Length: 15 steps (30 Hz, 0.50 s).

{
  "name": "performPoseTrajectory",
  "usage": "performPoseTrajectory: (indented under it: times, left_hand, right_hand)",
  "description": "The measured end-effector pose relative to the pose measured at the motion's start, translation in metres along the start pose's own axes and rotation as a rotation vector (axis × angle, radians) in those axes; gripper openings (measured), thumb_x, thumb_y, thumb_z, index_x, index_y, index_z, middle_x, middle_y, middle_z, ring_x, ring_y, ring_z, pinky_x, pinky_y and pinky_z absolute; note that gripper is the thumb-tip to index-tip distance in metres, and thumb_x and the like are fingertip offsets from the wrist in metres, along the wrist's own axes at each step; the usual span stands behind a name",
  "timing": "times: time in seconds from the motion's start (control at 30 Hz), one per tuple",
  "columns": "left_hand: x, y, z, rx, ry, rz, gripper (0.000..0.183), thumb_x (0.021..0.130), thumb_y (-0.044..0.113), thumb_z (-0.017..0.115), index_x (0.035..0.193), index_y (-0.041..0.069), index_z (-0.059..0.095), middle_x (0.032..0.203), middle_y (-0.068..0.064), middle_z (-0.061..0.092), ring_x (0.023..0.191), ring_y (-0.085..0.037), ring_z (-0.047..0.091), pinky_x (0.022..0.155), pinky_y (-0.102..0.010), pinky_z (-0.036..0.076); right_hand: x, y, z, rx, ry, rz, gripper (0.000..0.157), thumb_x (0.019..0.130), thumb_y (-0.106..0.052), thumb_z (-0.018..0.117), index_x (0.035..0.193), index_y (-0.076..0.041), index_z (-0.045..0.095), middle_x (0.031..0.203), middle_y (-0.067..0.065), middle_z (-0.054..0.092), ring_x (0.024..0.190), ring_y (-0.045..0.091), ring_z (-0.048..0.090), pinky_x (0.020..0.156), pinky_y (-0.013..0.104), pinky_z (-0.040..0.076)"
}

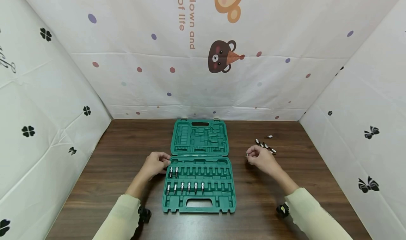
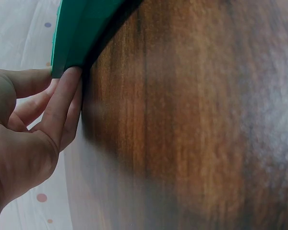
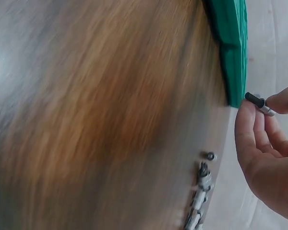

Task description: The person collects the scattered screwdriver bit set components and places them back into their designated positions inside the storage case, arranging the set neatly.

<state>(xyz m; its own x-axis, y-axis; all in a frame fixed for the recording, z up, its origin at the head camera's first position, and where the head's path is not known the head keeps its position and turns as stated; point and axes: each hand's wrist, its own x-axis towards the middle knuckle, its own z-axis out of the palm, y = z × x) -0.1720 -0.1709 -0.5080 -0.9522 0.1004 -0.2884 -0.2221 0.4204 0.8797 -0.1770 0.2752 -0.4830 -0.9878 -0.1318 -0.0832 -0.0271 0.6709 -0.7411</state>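
Note:
A green plastic tool case (image 1: 209, 179) lies open on the table with its lid folded back. Several silver bit sockets (image 1: 189, 187) stand in its slots, two at the left of the upper row and more along the lower row. My left hand (image 1: 155, 164) grips the case's left edge near the hinge, thumb and fingers around the green corner (image 2: 69, 57). Right of the case, my right hand (image 1: 261, 159) is raised over the table. It pinches one bit socket (image 3: 259, 103), dark tip outward, between thumb and fingers.
Beyond my right hand lies a loose cluster of bit sockets (image 1: 265, 146), with a single one (image 1: 269, 136) apart behind it. The brown wooden table (image 1: 133, 137) meets white printed cloth walls (image 1: 177, 106) at the back and both sides.

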Motion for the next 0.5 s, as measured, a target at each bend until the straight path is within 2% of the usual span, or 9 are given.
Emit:
performPoseTrajectory:
  times: [0.3, 0.5]
  left_hand:
    - [-0.001, 0.0, 0.001, 0.005, 0.003, 0.003, 0.02, 0.101, 0.001, 0.062, 0.118, -0.006, 0.069, 0.102, -0.018, 0.065, 0.087, -0.022, 0.069, 0.072, -0.041, 0.066]
    - [0.0, 0.0, 0.002, 0.008, 0.011, 0.005, 0.02, 0.101, 0.001, 0.062, 0.118, -0.006, 0.069, 0.102, -0.019, 0.065, 0.087, -0.023, 0.069, 0.072, -0.041, 0.066]
  right_hand:
    - [0.005, -0.016, 0.017, 0.0, -0.051, -0.056, 0.015, 0.095, -0.011, 0.069, 0.109, -0.006, 0.069, 0.096, 0.004, 0.069, 0.084, 0.016, 0.062, 0.068, 0.027, 0.053]
    - [0.009, -0.028, 0.03, 0.058, -0.07, -0.083, 0.012, 0.094, -0.009, 0.069, 0.105, -0.008, 0.067, 0.097, 0.006, 0.069, 0.088, 0.017, 0.063, 0.072, 0.026, 0.054]
